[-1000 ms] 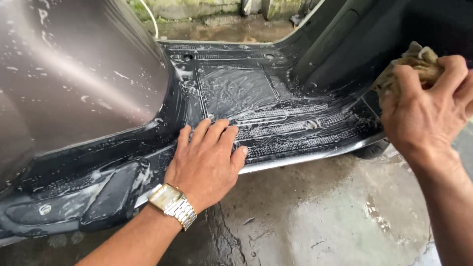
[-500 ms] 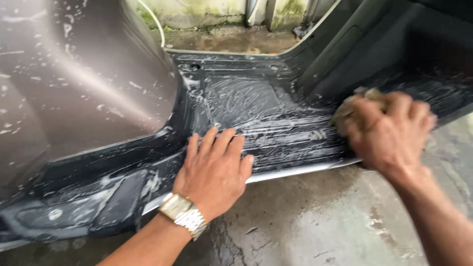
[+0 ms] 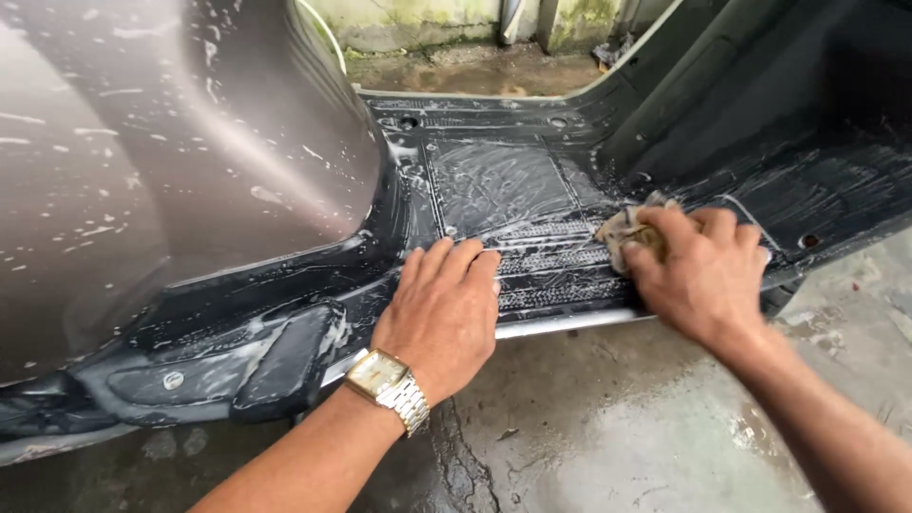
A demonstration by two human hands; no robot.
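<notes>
wash rag (image 3: 629, 228): on soapy scooter footboard (image 3: 503, 180), under right fingertips | right hand (image 3: 708, 271): fingers curled, clamped on rag | left hand (image 3: 442, 313): flat, fingers together, braced on footboard edge, left of rag | wristwatch (image 3: 388, 385) on left wrist

Soft, even daylight falls from above with hardly any hard shadow, throwing a pale sheen across the wet grey scooter body panel (image 3: 171, 161) and the soapy black footboard (image 3: 513, 199), while the right hand (image 3: 708, 275) is slightly motion-blurred and the wide lens bends lines toward the edges.
</notes>
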